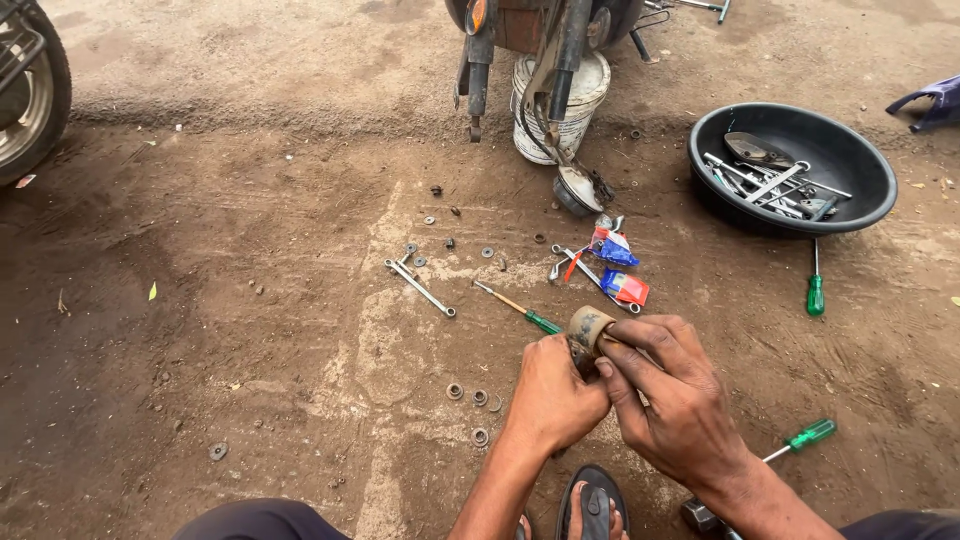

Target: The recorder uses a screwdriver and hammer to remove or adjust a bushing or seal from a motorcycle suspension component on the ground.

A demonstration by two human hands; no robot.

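Observation:
Both my hands meet low in the middle of the head view over oily dirt ground. My left hand (pixel 553 393) and my right hand (pixel 672 400) together grip a small dirty tan cylindrical part (pixel 590 328), my right thumb lying across its top. A green-handled screwdriver (pixel 517 307) lies on the ground just beyond the part. Three small rings and washers (pixel 470 397) sit on the ground to the left of my left wrist.
A black basin (pixel 860 200) holding wrenches and metal parts stands at the right. Green-handled screwdrivers (pixel 815 290) (pixel 805 437), a spanner (pixel 421 288), small red-and-blue packets (pixel 620 268), a white bucket (pixel 590 95) under a motorbike, a tyre (pixel 30 90), my sandalled foot (pixel 592 510).

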